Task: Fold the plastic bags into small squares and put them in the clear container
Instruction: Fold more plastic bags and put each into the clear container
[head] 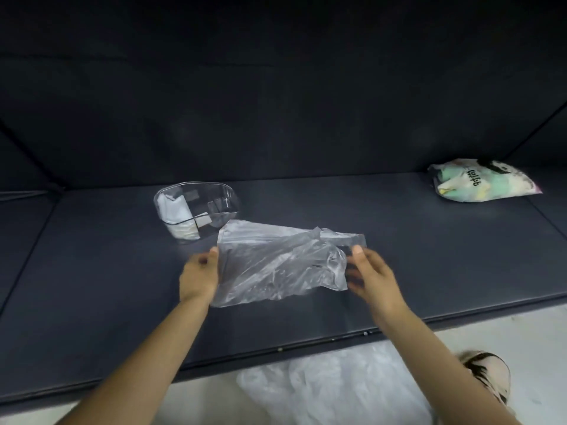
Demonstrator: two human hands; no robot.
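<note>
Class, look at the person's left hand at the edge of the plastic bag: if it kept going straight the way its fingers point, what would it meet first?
Probably the clear container, up and slightly right of the left hand gripping the plastic bag; depth is uncertain.

Bottom edge cuts off loose plastic bags (334, 391); shoe (487, 375) blurred.

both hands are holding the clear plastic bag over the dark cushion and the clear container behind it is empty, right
Not quite. The clear container is not empty: the head view shows white folded pieces already inside it, at its left end. The rest holds: the left hand and the right hand hold the clear plastic bag by its two ends over the dark cushion.
</note>
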